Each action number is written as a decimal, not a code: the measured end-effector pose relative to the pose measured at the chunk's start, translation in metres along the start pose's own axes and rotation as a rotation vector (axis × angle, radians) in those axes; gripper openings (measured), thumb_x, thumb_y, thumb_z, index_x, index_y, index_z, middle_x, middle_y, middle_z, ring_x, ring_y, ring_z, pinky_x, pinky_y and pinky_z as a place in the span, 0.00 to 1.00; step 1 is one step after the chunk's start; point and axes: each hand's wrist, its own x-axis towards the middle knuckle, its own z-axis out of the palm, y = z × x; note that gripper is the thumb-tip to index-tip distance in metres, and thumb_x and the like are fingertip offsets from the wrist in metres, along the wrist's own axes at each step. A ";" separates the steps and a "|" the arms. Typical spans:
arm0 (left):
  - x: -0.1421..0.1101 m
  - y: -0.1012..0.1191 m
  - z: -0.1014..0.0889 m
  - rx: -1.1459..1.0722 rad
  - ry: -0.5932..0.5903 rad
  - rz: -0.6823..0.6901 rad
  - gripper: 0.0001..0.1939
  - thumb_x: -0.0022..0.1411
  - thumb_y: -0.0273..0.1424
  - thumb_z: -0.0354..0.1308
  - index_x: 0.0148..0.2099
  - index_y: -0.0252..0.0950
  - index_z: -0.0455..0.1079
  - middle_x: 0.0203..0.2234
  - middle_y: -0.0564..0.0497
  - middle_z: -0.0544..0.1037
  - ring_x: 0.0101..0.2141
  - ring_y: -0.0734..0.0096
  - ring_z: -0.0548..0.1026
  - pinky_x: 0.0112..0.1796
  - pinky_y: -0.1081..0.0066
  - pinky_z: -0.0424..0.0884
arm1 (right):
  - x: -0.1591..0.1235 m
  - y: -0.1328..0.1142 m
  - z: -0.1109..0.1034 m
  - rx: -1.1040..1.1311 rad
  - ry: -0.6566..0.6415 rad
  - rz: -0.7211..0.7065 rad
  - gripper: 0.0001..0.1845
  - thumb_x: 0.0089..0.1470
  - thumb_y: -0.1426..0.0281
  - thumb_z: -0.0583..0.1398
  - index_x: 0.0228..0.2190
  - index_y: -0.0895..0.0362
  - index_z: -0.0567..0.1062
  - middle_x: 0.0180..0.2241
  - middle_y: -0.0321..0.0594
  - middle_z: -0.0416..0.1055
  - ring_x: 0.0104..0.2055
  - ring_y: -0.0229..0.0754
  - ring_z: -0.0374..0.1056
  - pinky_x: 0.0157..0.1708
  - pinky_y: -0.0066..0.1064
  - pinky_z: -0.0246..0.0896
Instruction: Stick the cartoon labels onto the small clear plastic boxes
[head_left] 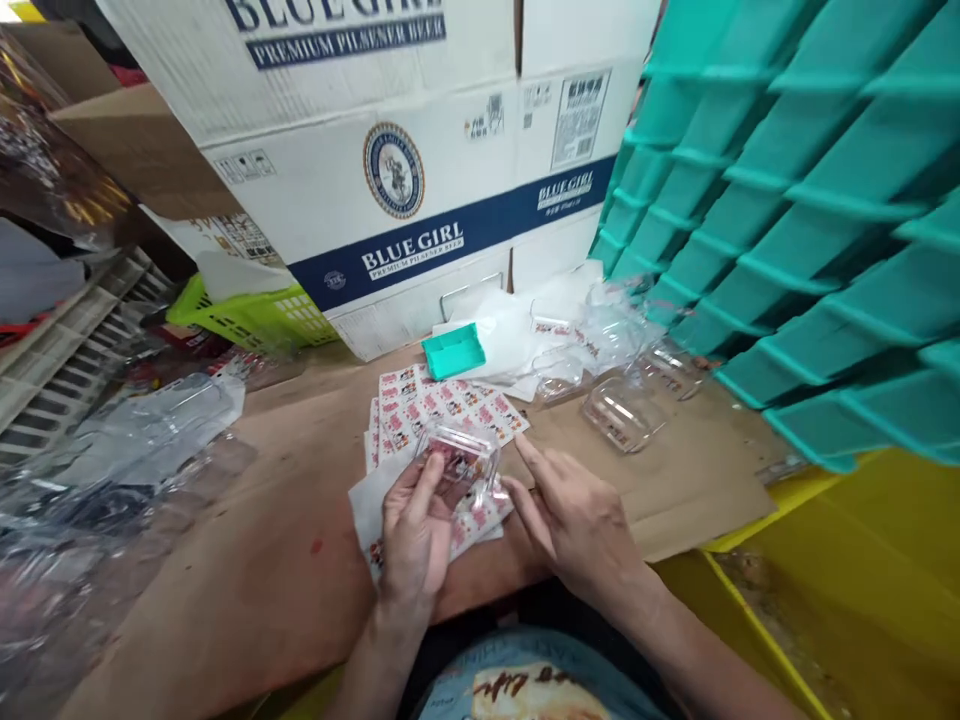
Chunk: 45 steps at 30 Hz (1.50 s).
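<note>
I see the left fingers (424, 492) gripping the case (471, 462); the right fingers (535, 464), spread apart, could knock it loose by careless push

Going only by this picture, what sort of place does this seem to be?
Probably a small assembly or packing workshop: the left hand holds a clear plastic case over sheets of what look like stickers, and turquoise plastic trays are stacked high on the right.

Soft light falls over the desk (247, 530), bright on the white cartons (315, 180); the clear case (469, 452) catches small glints. The upper left corner is dim, and plastic (97, 560) at the left edge smears.
</note>
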 end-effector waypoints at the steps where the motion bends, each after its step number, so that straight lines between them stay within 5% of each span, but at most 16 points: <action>1: -0.002 0.002 0.003 0.031 -0.053 -0.029 0.11 0.51 0.29 0.71 0.39 0.36 0.80 0.38 0.49 0.84 0.37 0.69 0.81 0.40 0.71 0.78 | 0.005 0.002 -0.007 0.073 0.032 -0.036 0.33 0.62 0.61 0.56 0.66 0.51 0.57 0.47 0.52 0.73 0.47 0.55 0.69 0.45 0.44 0.67; 5: 0.002 0.015 0.002 0.327 -0.282 0.005 0.18 0.55 0.33 0.68 0.49 0.38 0.76 0.44 0.45 0.82 0.43 0.62 0.80 0.47 0.64 0.75 | 0.033 0.028 -0.034 0.295 0.139 -0.137 0.31 0.62 0.60 0.59 0.64 0.49 0.59 0.54 0.47 0.66 0.54 0.48 0.66 0.53 0.40 0.64; 10: 0.050 0.049 -0.049 1.290 -0.127 0.560 0.34 0.50 0.39 0.69 0.60 0.39 0.68 0.57 0.41 0.71 0.58 0.46 0.66 0.60 0.50 0.59 | 0.081 0.126 -0.097 -0.322 0.565 0.047 0.32 0.61 0.57 0.57 0.61 0.59 0.65 0.51 0.56 0.63 0.54 0.58 0.60 0.55 0.53 0.58; 14: 0.077 0.060 -0.080 1.698 -0.167 0.452 0.24 0.52 0.37 0.66 0.51 0.38 0.72 0.47 0.43 0.77 0.52 0.46 0.70 0.54 0.51 0.62 | 0.110 0.169 -0.117 -0.545 0.537 0.102 0.32 0.62 0.57 0.54 0.61 0.64 0.65 0.57 0.64 0.58 0.59 0.66 0.54 0.56 0.60 0.51; 17: 0.078 0.059 -0.075 1.577 -0.221 0.373 0.09 0.55 0.35 0.63 0.38 0.38 0.74 0.37 0.47 0.79 0.42 0.55 0.74 0.48 0.59 0.66 | 0.109 0.135 -0.089 -0.381 0.512 -0.054 0.31 0.62 0.57 0.56 0.60 0.63 0.67 0.60 0.64 0.57 0.64 0.64 0.51 0.60 0.59 0.48; 20: 0.067 0.061 -0.058 1.298 -0.366 0.314 0.10 0.58 0.38 0.62 0.35 0.36 0.75 0.34 0.48 0.79 0.39 0.61 0.74 0.44 0.65 0.68 | 0.097 0.076 -0.040 0.046 0.184 -0.228 0.32 0.60 0.58 0.60 0.62 0.56 0.63 0.56 0.56 0.66 0.59 0.55 0.61 0.57 0.52 0.58; 24: 0.054 0.070 -0.042 0.957 -0.453 0.138 0.14 0.57 0.40 0.65 0.40 0.35 0.76 0.39 0.47 0.80 0.39 0.64 0.75 0.40 0.68 0.70 | 0.094 0.032 0.006 0.438 -0.165 -0.168 0.27 0.61 0.61 0.59 0.59 0.55 0.65 0.34 0.41 0.74 0.34 0.44 0.71 0.36 0.38 0.68; 26: 0.051 0.070 -0.041 0.813 -0.416 0.053 0.15 0.54 0.39 0.68 0.40 0.34 0.77 0.38 0.47 0.80 0.36 0.67 0.75 0.37 0.70 0.71 | 0.096 0.026 0.014 0.378 -0.091 -0.219 0.23 0.62 0.62 0.59 0.56 0.55 0.67 0.29 0.38 0.72 0.30 0.42 0.67 0.33 0.36 0.66; 30: 0.049 0.061 -0.042 0.643 -0.280 0.027 0.13 0.50 0.37 0.71 0.29 0.33 0.75 0.26 0.54 0.77 0.26 0.77 0.71 0.29 0.77 0.67 | 0.091 0.016 0.017 0.113 0.159 -0.385 0.13 0.61 0.67 0.59 0.48 0.54 0.74 0.41 0.47 0.73 0.44 0.51 0.64 0.48 0.48 0.60; 34: 0.044 0.050 -0.044 0.554 -0.314 -0.074 0.14 0.52 0.39 0.70 0.34 0.33 0.77 0.27 0.53 0.79 0.26 0.77 0.72 0.28 0.77 0.68 | 0.080 0.006 0.027 0.027 0.167 -0.565 0.09 0.63 0.72 0.57 0.41 0.54 0.77 0.37 0.45 0.74 0.42 0.50 0.63 0.46 0.47 0.59; 40: 0.042 0.046 -0.049 0.483 -0.184 -0.031 0.13 0.46 0.34 0.74 0.34 0.34 0.79 0.30 0.50 0.81 0.30 0.75 0.75 0.35 0.75 0.71 | 0.075 0.007 0.041 0.187 0.196 -0.570 0.09 0.61 0.73 0.59 0.42 0.55 0.78 0.37 0.45 0.74 0.39 0.47 0.63 0.42 0.42 0.63; 45: 0.045 0.046 -0.054 0.606 -0.274 0.072 0.09 0.51 0.33 0.71 0.35 0.35 0.81 0.31 0.50 0.79 0.33 0.75 0.73 0.36 0.76 0.69 | 0.077 0.008 0.047 0.334 0.185 -0.503 0.08 0.61 0.70 0.60 0.40 0.54 0.80 0.33 0.43 0.74 0.36 0.44 0.66 0.36 0.38 0.65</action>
